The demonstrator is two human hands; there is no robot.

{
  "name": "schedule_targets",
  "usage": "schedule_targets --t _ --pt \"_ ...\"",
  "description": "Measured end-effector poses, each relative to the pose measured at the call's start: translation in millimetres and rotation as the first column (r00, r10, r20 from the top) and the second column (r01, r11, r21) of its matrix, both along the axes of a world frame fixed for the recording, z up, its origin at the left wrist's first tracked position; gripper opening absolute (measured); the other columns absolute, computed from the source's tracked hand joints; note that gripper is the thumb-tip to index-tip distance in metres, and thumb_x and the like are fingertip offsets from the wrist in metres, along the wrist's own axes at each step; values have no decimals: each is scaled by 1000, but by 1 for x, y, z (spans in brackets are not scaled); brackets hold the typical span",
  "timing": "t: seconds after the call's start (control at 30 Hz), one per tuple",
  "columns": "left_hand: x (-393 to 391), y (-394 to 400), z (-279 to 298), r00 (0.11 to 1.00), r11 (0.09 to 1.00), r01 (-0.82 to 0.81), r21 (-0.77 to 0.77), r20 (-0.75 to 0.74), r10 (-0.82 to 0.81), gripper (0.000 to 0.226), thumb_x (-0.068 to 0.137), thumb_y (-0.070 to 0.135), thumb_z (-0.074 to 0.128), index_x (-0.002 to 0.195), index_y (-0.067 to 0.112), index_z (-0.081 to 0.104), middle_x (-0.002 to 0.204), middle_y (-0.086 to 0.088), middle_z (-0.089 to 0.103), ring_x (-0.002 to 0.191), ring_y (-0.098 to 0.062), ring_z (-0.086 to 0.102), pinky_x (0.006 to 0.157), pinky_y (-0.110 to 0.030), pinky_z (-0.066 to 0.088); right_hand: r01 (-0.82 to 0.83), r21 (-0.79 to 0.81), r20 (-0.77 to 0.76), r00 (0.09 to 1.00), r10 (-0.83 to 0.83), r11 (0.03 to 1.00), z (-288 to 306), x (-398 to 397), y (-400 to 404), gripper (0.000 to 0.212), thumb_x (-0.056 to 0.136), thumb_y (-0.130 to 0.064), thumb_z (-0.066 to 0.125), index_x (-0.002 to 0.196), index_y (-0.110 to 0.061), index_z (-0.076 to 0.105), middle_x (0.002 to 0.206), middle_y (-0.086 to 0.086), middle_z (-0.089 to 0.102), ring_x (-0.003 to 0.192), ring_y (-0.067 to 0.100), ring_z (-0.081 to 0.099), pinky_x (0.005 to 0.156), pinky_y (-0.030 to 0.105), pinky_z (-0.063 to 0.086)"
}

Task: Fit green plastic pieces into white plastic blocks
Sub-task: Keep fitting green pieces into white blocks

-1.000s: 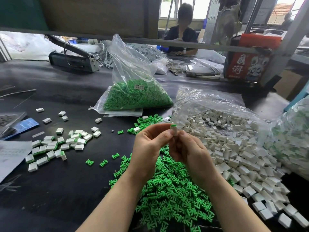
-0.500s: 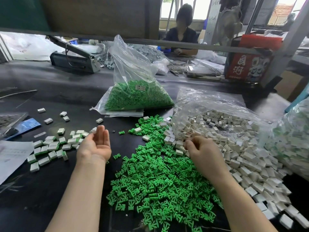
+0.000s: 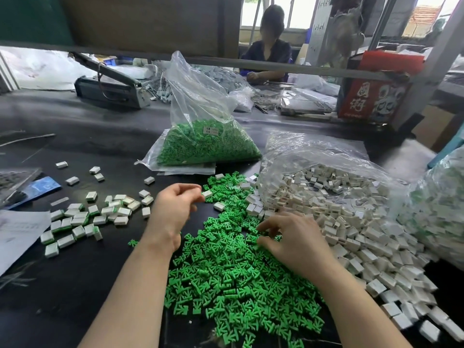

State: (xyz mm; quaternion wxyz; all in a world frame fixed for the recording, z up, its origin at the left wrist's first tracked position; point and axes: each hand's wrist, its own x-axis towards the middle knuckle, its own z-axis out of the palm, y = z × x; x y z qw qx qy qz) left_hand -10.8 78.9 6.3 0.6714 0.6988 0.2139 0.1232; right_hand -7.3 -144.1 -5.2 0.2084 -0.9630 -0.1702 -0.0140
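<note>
Green pieces (image 3: 226,267) lie heaped right under our right hand (image 3: 288,243), fingertips closing on one, left hand (image 3: 173,209) pinching a white block (image 3: 207,194), so next we line up and press.

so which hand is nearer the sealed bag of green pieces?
Left. The left hand sits just below the bag; the right hand is lower and further right.

Loose green pieces (image 3: 233,277) cover the black table (image 3: 82,285) at centre. Right of this heap, white blocks (image 3: 351,222) spill from a clear bag, touching it. Beyond it stands a bag of green pieces (image 3: 200,136). Left of it, bare table reaches the assembled blocks (image 3: 88,217).
</note>
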Motion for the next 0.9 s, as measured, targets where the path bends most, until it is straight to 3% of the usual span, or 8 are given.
schedule_targets --t 0.1,0.17,0.23,0.3,0.37,0.5,0.8,0.9 --pt "-5 -17 -5 966 928 259 267 -80 -247 6 88 20 72 92 22 69 89 1 71 80 -12 63 64 -25 50 -42 -33 -48 998 40 999 -2 -1 4 41 83 -59 65 121 -45 61 115 -21 60 116 6 50 116 45 26" --pt "-3 -27 -12 928 821 374 432 -184 -325 16 83 30 76 97 28 68 102 4 67 97 -13 62 83 -34 54 -42 -48 -23 999 41 998 -2 -1 4 40 84 -57 64 122 -44 61 114 -21 59 115 7 51 113 43 30" --pt "-1 -38 -16 905 661 424 619 -304 -296 32 78 45 77 107 36 65 121 6 56 118 -16 49 102 -38 44 -30 -64 36 999 32 997 -3 -1 5 35 86 -54 64 119 -43 63 111 -20 61 112 8 54 109 41 33" --pt "-1 -46 -18 881 557 472 683 -370 -293 47 77 51 76 119 38 60 132 5 45 129 -18 37 109 -37 35 12 -49 115 993 -6 999 -5 1 4 29 88 -49 64 115 -39 66 109 -17 64 109 8 56 106 37 36" --pt "-1 -49 -19 868 546 496 676 -365 -337 48 77 47 78 120 37 60 132 5 45 126 -17 40 108 -37 37 82 -41 202 977 -72 996 -5 3 1 27 90 -43 63 116 -35 66 112 -14 65 110 11 57 104 35 41" --pt "-4 -52 -16 862 549 499 671 -319 -395 27 77 40 80 100 36 66 116 10 50 101 -13 55 95 -34 47 193 -159 253 956 -149 968 -6 6 -4 33 93 -46 56 123 -31 61 121 -9 61 115 14 53 100 33 43" --pt "-7 -56 -17 854 527 501 687 -291 -432 17 80 40 78 94 34 70 108 13 51 96 -14 57 92 -33 48 140 -115 192 974 -116 983 -8 5 -1 19 92 -43 57 104 -31 64 107 -11 59 110 15 50 96 33 41" --pt "-5 -57 -18 875 588 455 668 -212 -436 11 83 38 75 91 34 69 99 17 54 89 -9 58 86 -29 49 121 -2 223 968 -117 993 -7 4 -2 15 91 -41 62 102 -32 66 102 -12 64 103 13 54 91 31 42"
